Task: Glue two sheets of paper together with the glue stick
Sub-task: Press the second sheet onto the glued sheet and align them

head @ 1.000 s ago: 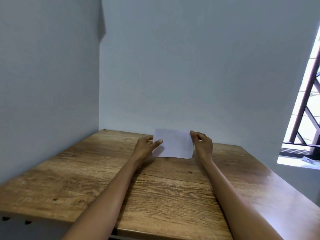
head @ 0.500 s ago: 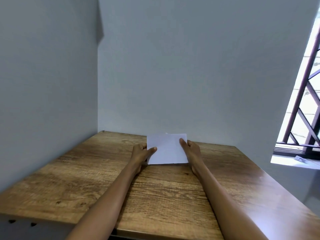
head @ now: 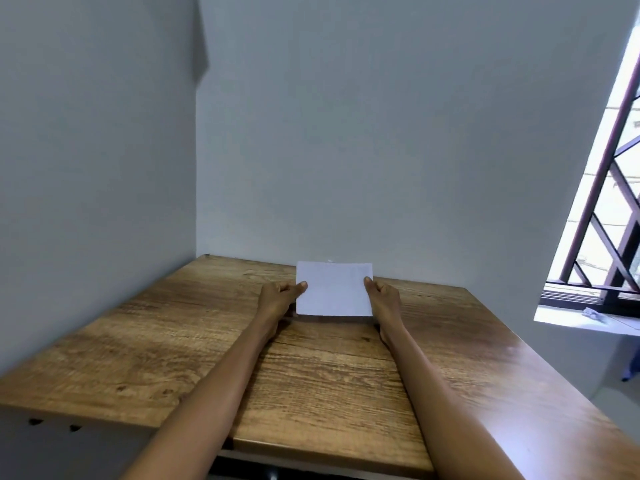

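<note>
Paper [head: 334,289], white and rectangular, is held upright near the far edge of the wooden surface [head: 311,375], its lower edge close to or touching the wood; whether it is one sheet or two pressed together cannot be told. Both hands grip it. The left hand [head: 278,299] pinches the left edge, thumb on the near face and fingers curled behind. The right hand [head: 382,299] pinches the right edge the same way. Both forearms stretch out across the surface. Grey walls meet in a corner behind, and a barred window [head: 609,220] stands at the right.
</note>
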The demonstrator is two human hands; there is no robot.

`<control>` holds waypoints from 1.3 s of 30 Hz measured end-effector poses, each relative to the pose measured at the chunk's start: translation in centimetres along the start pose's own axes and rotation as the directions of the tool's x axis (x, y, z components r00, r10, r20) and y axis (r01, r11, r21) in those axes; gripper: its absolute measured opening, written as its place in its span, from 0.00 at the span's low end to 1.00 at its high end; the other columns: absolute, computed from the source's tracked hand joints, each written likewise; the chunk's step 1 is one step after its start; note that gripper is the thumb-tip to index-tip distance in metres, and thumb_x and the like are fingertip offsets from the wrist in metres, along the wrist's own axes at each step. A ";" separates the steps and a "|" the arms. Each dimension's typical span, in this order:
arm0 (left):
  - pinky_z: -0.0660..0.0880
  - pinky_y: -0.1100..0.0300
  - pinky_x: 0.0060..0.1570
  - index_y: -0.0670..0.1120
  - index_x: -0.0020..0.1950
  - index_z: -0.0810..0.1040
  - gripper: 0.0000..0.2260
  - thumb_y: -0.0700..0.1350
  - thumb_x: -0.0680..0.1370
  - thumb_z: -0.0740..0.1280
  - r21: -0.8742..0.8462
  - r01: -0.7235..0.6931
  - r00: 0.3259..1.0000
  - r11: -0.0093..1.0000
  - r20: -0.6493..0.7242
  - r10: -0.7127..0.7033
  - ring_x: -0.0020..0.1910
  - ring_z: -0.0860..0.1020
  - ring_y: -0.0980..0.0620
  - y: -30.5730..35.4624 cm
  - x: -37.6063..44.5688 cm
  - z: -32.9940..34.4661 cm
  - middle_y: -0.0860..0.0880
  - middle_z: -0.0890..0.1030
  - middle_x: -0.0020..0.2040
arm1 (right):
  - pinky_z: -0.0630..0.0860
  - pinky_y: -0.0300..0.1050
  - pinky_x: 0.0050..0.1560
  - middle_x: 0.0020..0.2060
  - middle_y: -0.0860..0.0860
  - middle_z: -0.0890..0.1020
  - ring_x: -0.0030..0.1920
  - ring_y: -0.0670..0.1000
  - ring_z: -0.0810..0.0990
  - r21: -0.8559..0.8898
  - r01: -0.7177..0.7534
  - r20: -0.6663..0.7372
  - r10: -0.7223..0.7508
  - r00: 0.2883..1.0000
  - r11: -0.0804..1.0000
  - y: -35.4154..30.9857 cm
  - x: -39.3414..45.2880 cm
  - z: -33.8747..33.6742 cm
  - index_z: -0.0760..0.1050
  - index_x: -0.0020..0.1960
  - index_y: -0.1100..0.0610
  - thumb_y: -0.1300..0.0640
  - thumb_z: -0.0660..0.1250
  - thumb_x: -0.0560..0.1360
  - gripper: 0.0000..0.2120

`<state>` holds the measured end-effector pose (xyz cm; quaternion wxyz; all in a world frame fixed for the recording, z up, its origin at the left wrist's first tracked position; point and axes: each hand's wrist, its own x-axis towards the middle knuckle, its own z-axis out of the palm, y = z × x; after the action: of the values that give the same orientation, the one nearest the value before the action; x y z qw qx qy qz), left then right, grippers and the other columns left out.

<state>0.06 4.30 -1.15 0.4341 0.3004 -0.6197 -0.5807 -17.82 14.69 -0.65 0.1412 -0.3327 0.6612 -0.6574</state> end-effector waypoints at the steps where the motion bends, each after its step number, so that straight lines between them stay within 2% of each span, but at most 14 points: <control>1: 0.78 0.59 0.29 0.43 0.31 0.77 0.12 0.44 0.74 0.71 0.010 -0.011 0.999 1.000 -0.040 0.012 0.26 0.78 0.54 0.0 0.0 0.0 0.51 0.79 0.26 | 0.67 0.46 0.40 0.37 0.64 0.80 0.38 0.56 0.76 0.001 0.003 -0.012 -0.003 1.000 1.000 0.0 0.0 0.0 0.75 0.39 0.66 0.49 0.66 0.76 0.19; 4: 0.74 0.62 0.19 0.46 0.28 0.72 0.16 0.44 0.75 0.70 0.084 -0.081 0.985 0.993 -0.147 0.093 0.19 0.74 0.58 0.1 -0.1 0.2 0.53 0.75 0.22 | 0.74 0.40 0.31 0.39 0.47 0.83 0.38 0.48 0.80 -0.047 0.026 0.099 -0.022 0.995 0.999 -0.4 -0.6 0.0 0.76 0.42 0.52 0.48 0.72 0.71 0.09; 6: 0.72 0.63 0.18 0.44 0.29 0.72 0.16 0.44 0.76 0.68 0.160 -0.128 0.973 0.979 -0.173 0.155 0.20 0.74 0.53 0.1 -0.2 0.2 0.49 0.75 0.26 | 0.77 0.35 0.32 0.44 0.45 0.84 0.41 0.44 0.82 -0.038 0.010 0.249 -0.001 0.968 0.999 -0.2 -0.8 0.1 0.77 0.49 0.50 0.51 0.74 0.70 0.10; 8: 0.74 0.60 0.22 0.43 0.31 0.72 0.15 0.45 0.76 0.67 0.191 -0.158 0.961 0.969 -0.197 0.196 0.23 0.73 0.51 0.1 -0.2 0.3 0.48 0.74 0.26 | 0.78 0.34 0.34 0.48 0.48 0.84 0.44 0.45 0.82 -0.022 -0.003 0.278 0.009 0.961 1.000 0.0 -0.8 -0.2 0.78 0.54 0.54 0.55 0.72 0.72 0.12; 11: 0.78 0.58 0.25 0.44 0.45 0.78 0.04 0.44 0.76 0.68 0.121 -0.119 0.989 0.985 -0.077 0.129 0.28 0.78 0.51 0.3 -0.4 0.4 0.47 0.80 0.34 | 0.78 0.34 0.34 0.49 0.51 0.83 0.45 0.46 0.81 0.028 -0.023 0.207 0.017 0.978 0.999 0.0 -1.0 -0.8 0.78 0.58 0.61 0.58 0.70 0.74 0.14; 14: 0.79 0.61 0.29 0.43 0.55 0.78 0.08 0.39 0.76 0.67 0.109 -0.060 0.996 0.992 0.074 0.052 0.33 0.81 0.50 0.0 -0.4 0.5 0.44 0.83 0.44 | 0.78 0.36 0.37 0.50 0.53 0.83 0.45 0.47 0.81 0.050 -0.050 0.163 0.041 0.986 0.998 0.2 -1.1 -1.3 0.77 0.58 0.62 0.59 0.69 0.75 0.13; 17: 0.77 0.63 0.27 0.42 0.45 0.81 0.02 0.39 0.75 0.69 0.190 -0.061 0.998 0.980 -0.014 0.065 0.29 0.80 0.51 0.0 -0.8 0.7 0.43 0.83 0.41 | 0.77 0.36 0.38 0.55 0.55 0.82 0.48 0.49 0.81 -0.009 -0.055 0.221 0.056 0.974 0.998 0.2 -1.3 -1.6 0.76 0.61 0.63 0.62 0.65 0.77 0.14; 19: 0.72 0.64 0.26 0.43 0.32 0.76 0.10 0.42 0.73 0.71 0.310 -0.089 0.990 0.946 -0.073 0.117 0.23 0.75 0.54 0.0 -0.9 0.6 0.45 0.78 0.30 | 0.76 0.34 0.36 0.52 0.54 0.83 0.41 0.46 0.80 -0.014 -0.061 0.215 0.062 0.975 0.998 0.2 -1.6 -1.9 0.76 0.61 0.63 0.62 0.64 0.77 0.13; 22: 0.62 0.60 0.32 0.42 0.28 0.69 0.17 0.44 0.72 0.72 0.421 -0.165 0.975 0.892 -0.064 0.211 0.27 0.69 0.52 0.0 -1.3 1.4 0.43 0.71 0.27 | 0.73 0.36 0.32 0.36 0.50 0.82 0.29 0.44 0.76 -0.087 -0.040 0.018 0.042 0.999 0.995 0.2 -2.0 -2.5 0.77 0.57 0.60 0.56 0.70 0.74 0.14; 24: 0.60 0.58 0.33 0.41 0.28 0.70 0.16 0.44 0.72 0.72 0.432 -0.208 0.959 0.877 -0.085 0.270 0.30 0.68 0.51 0.1 -1.4 2.6 0.42 0.70 0.27 | 0.71 0.39 0.35 0.38 0.52 0.83 0.32 0.45 0.78 -0.184 -0.008 -0.089 -0.008 0.996 0.983 0.2 -1.9 -3.2 0.76 0.55 0.59 0.52 0.72 0.71 0.15; 27: 0.66 0.60 0.33 0.41 0.43 0.79 0.07 0.44 0.71 0.73 0.442 -0.260 0.938 0.859 -0.095 0.333 0.33 0.74 0.51 0.8 -1.3 5.4 0.47 0.77 0.34 | 0.70 0.42 0.43 0.49 0.56 0.83 0.47 0.52 0.81 -0.257 0.058 -0.178 -0.106 0.978 0.965 0.1 -1.4 -4.7 0.73 0.58 0.57 0.53 0.72 0.72 0.18; 30: 0.77 0.56 0.39 0.44 0.62 0.71 0.21 0.42 0.71 0.73 0.375 -0.257 0.961 0.891 0.002 0.277 0.38 0.80 0.48 1.4 -0.1 8.9 0.45 0.81 0.39 | 0.71 0.43 0.44 0.46 0.58 0.82 0.48 0.55 0.80 -0.424 0.122 -0.157 -0.205 0.966 0.897 0.6 -0.6 -7.9 0.69 0.62 0.56 0.54 0.70 0.73 0.19; 34: 0.74 0.54 0.48 0.43 0.61 0.72 0.18 0.44 0.73 0.71 0.552 -0.302 0.953 0.777 0.183 0.241 0.48 0.80 0.43 0.2 2.2 13.0 0.40 0.82 0.47 | 0.69 0.45 0.41 0.43 0.55 0.80 0.45 0.55 0.78 -0.722 0.193 0.042 -0.236 0.971 0.665 1.6 1.8 -12.3 0.72 0.56 0.55 0.54 0.67 0.75 0.12; 39: 0.71 0.53 0.52 0.39 0.56 0.77 0.12 0.45 0.79 0.62 0.752 -0.366 0.929 0.548 0.326 0.174 0.57 0.76 0.42 -2.1 3.3 14.9 0.40 0.79 0.57 | 0.70 0.44 0.41 0.49 0.54 0.83 0.49 0.55 0.79 -0.787 0.129 0.070 -0.120 0.990 0.603 1.9 4.7 -13.3 0.79 0.49 0.56 0.55 0.66 0.75 0.06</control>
<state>-14.94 7.92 -1.80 0.2676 0.2996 -0.8951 -0.1937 -30.07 21.85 -0.02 -0.0626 -0.4091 0.8573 -0.3061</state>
